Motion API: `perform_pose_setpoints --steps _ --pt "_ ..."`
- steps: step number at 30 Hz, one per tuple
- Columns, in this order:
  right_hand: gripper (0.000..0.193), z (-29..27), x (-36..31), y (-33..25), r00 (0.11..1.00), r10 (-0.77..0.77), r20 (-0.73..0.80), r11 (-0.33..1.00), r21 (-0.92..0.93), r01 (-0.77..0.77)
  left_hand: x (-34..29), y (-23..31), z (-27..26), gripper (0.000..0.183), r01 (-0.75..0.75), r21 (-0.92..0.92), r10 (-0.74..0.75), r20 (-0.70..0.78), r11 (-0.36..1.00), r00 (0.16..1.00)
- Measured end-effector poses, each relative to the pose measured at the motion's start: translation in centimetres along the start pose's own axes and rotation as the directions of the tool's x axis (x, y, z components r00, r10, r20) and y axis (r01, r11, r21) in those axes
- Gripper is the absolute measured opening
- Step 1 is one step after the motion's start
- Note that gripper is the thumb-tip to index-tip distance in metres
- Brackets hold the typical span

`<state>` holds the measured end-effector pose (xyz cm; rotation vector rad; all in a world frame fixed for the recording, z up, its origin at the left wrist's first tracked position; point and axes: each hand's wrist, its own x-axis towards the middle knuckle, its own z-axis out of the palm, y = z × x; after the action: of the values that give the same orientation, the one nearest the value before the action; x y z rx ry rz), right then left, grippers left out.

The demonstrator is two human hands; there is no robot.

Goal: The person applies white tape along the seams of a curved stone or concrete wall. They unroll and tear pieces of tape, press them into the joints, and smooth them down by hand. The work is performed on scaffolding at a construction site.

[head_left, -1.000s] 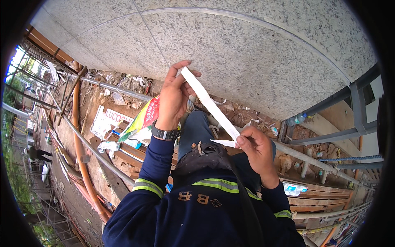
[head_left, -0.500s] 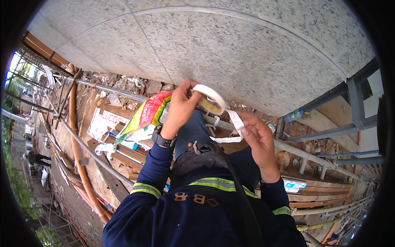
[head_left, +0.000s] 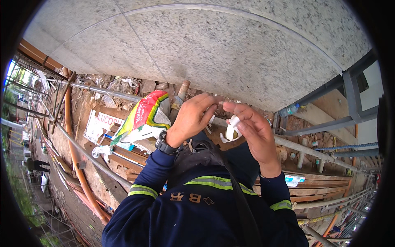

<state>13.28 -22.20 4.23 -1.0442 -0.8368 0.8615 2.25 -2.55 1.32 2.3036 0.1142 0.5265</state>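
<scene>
My right hand (head_left: 257,133) is closed on a roll of white tape (head_left: 233,137), which shows below its thumb and fingers. A bit of white tape is pinched at the thumb. My left hand (head_left: 192,119), with a black watch on the wrist, is held just left of it. Its fingers are pressed together, and the fingertips of both hands almost meet. A small white piece shows under the left fingers; whether they grip it is hidden. Both hands are above my lap, in front of the grey speckled wall panel (head_left: 230,53).
A red, yellow and green sack (head_left: 146,117) lies left of my hands. Metal scaffold pipes (head_left: 101,92) run across the rubble. An orange pipe (head_left: 76,144) stands farther left. Right are a grey steel frame (head_left: 354,99), a plastic bottle (head_left: 289,110) and stacked brown lengths (head_left: 323,191).
The tape roll has passed from my left hand to my right and now hangs lower. The long loose strip between the hands no longer shows. My hands have come closer together.
</scene>
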Motion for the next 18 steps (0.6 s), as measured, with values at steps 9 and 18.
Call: perform_pose_setpoints --steps 9,18 --pt "0.007 -0.8 0.2 -0.6 0.974 -0.15 0.168 0.986 0.1 0.134 0.3 1.1 1.3 0.03 -0.208 -0.226 0.22 0.029 0.952 0.975" --pt "0.003 0.6 -2.0 -1.4 0.999 0.016 -0.049 0.982 -0.189 -0.025 0.2 0.5 -1.0 0.016 -0.021 0.074 0.057 -0.518 0.997 0.853"
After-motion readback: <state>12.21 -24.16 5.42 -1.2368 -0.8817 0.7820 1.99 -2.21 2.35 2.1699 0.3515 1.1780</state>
